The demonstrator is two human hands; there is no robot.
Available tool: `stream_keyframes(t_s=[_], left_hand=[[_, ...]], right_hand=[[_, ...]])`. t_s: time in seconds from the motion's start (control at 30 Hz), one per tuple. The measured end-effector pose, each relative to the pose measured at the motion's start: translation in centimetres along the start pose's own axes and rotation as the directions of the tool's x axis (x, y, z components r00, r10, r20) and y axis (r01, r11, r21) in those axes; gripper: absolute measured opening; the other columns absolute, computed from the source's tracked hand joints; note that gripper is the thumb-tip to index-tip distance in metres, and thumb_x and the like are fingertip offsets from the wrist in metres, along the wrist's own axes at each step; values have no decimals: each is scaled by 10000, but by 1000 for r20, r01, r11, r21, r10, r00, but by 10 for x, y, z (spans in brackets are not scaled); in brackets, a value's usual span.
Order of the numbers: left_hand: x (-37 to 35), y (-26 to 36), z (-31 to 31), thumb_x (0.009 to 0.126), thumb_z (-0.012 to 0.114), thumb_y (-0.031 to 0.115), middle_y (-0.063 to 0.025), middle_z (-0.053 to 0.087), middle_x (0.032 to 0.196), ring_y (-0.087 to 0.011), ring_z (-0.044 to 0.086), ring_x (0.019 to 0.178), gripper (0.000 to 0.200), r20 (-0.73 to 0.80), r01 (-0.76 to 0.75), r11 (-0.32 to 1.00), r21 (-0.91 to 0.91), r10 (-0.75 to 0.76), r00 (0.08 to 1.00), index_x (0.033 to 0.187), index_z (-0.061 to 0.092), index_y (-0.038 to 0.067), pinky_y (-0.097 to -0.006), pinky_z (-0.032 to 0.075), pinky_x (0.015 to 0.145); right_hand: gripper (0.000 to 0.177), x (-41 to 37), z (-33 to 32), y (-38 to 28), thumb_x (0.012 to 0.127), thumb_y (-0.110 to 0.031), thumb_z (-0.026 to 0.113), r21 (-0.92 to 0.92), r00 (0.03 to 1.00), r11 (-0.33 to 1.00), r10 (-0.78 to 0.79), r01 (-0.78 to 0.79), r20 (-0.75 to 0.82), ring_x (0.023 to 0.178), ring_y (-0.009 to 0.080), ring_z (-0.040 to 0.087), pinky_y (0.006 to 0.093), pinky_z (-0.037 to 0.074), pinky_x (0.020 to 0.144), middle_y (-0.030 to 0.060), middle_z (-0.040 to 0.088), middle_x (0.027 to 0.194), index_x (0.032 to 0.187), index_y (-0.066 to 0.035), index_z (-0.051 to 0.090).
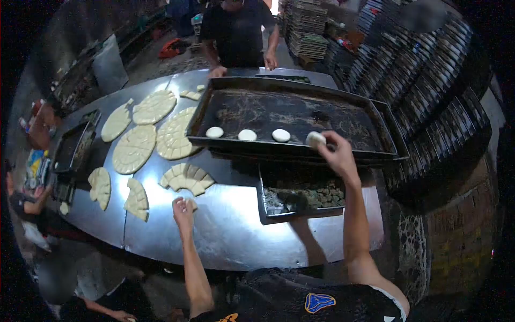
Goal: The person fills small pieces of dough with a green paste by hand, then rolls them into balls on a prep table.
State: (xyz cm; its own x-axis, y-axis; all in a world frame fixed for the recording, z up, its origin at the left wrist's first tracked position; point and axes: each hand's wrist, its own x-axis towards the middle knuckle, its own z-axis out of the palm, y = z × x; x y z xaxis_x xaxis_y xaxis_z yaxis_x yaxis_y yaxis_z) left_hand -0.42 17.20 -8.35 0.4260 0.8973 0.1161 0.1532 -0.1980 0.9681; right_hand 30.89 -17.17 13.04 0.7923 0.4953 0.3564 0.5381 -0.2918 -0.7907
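My right hand (pixel 339 155) pinches a round white dough piece (pixel 315 139) over the near edge of a large dark baking tray (pixel 289 110). To its left in that tray lie three dough rounds in a row, the closest being a flat white round (pixel 280 135). Low over the metal table, my left hand (pixel 183 212) has its fingertips closed on a small dough piece (pixel 193 205), which they partly cover. Just beyond it lies a fan of cut dough wedges (pixel 188 178).
Scored dough discs (pixel 134 149) and more cut wedges (pixel 137 199) cover the left of the metal table (pixel 230 236). A shallow pan of crumbly bits (pixel 306 198) sits partly under the tray. A person (pixel 236 32) stands across the table; others are at left. Stacked trays (pixel 413 70) rise at right.
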Motion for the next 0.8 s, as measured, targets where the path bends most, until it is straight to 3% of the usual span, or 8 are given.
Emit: stream_keyframes(t_s=[0.17, 0.23, 0.3, 0.37, 0.47, 0.53, 0.63, 0.8], left_hand=[[-48, 17, -8, 908, 617, 106, -95, 575, 1091, -181, 580, 943, 299, 73, 317, 909, -269, -309, 948, 1164, 496, 9, -290, 485, 799], [-69, 42, -3, 913, 612, 102, -101, 566, 1141, -198, 581, 986, 320, 97, 407, 867, -289, -397, 913, 1192, 482, 13, -303, 484, 828], [-88, 67, 1, 913, 610, 90, -103, 546, 1193, -211, 558, 1055, 373, 137, 431, 761, -485, -420, 897, 1238, 442, 21, -329, 465, 883], [-96, 60, 1, 912, 606, 74, -115, 536, 1209, -212, 535, 1095, 410, 205, 443, 724, -528, -398, 894, 1269, 410, 27, -353, 447, 928], [-112, 91, 26, 905, 606, 55, -133, 536, 1196, -215, 538, 1091, 420, 334, 485, 702, -522, -354, 873, 1272, 405, 20, -343, 453, 938], [-124, 115, 51, 894, 614, 39, -135, 539, 1182, -212, 552, 1074, 412, 461, 518, 706, -483, -298, 836, 1257, 424, 2, -318, 472, 913], [-149, 113, 88, 857, 646, 6, -124, 545, 1162, -191, 569, 1048, 374, 608, 503, 745, -438, -167, 776, 1196, 490, -21, -285, 497, 867], [-171, 104, 99, 810, 696, -12, -66, 583, 1050, -135, 579, 970, 371, 699, 431, 838, -335, -86, 710, 1147, 542, -22, -271, 515, 826]], right_hand=[[225, 69, -8, 52, 803, -105, 687, -375, 988, 925, 115, -70, 100, 850, 237, 651, 355, 504, 769, 142, 673, 944, 997, 7, 666], [207, 79, 5, 84, 790, -117, 707, -556, 976, 826, 40, 89, 215, 813, 314, 655, 388, 505, 757, 177, 678, 922, 958, 2, 683], [218, 73, 5, 92, 786, -166, 721, -414, 954, 910, 92, 36, 285, 776, 345, 649, 407, 501, 742, 181, 683, 874, 928, -3, 695], [234, 57, -4, 53, 818, -204, 688, -432, 986, 900, 113, -50, 122, 758, 364, 634, 413, 493, 728, 186, 677, 837, 921, 6, 695], [192, 4, 19, 19, 881, -190, 615, -227, 972, 964, -175, 137, -157, 759, 295, 637, 375, 483, 692, 144, 656, 826, 897, -15, 694], [197, -48, 46, -6, 873, -193, 647, 43, 981, 996, -79, 72, 178, 781, 181, 632, 324, 492, 717, 125, 669, 862, 954, -18, 691], [332, -128, 91, 4, 836, -234, 703, 202, 728, 967, -24, -157, 686, 897, 208, 638, 336, 497, 806, 128, 687, 1004, 1087, -20, 664], [290, -179, 97, 12, 850, -223, 697, 258, 759, 836, 256, -485, 599, 820, 136, 629, 300, 495, 747, 95, 699, 890, 1037, -2, 672]])
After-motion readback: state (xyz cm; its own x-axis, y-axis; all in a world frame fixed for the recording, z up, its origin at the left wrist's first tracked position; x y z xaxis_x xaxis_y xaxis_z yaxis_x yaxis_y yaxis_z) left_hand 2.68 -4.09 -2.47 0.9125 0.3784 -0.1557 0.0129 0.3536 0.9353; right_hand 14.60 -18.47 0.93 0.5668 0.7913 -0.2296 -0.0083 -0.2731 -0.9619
